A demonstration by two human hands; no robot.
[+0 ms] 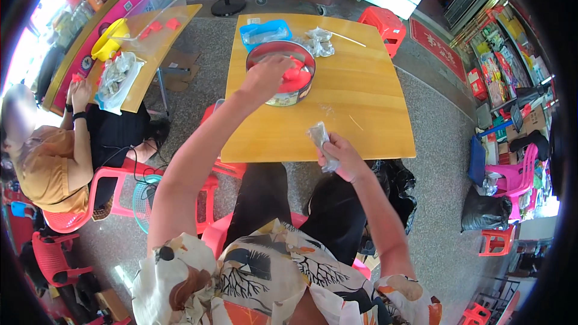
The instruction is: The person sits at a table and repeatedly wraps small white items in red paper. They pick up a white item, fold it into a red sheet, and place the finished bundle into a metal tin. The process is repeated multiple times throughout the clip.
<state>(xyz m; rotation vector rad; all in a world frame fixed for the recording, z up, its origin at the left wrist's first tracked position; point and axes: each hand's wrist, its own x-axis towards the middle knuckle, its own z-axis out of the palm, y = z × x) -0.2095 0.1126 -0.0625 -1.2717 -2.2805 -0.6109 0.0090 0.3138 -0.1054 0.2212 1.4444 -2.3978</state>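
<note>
- The left hand (265, 76) reaches out over the near rim of a round metal tin (280, 73) that stands on the far half of the wooden table (367, 126); its fingers are curled down into the tin, but whether they grip anything there cannot be told.
- Inside the tin lie red pieces (295, 74), just beside that hand.
- The right hand (343, 157) is closed around a small clear bag (320, 139), held upright at the table's near edge.
- Behind the tin sit a blue tray (265, 31) and a heap of crumpled clear bags (318, 42), with a thin white stick (349, 39) beside them.
- A red stool (383, 25) stands past the table's far right corner.
- To the left, another person in an orange top (42, 165) sits on a pink chair (99, 195) at a second table (147, 60), hands raised near a pile of bags (115, 75); a yellow bowl (109, 39) and a clear box (158, 11) rest there too.
- On the right, a pink chair (515, 174) and a dark sack (484, 210) stand near shelves of goods (503, 60).
</note>
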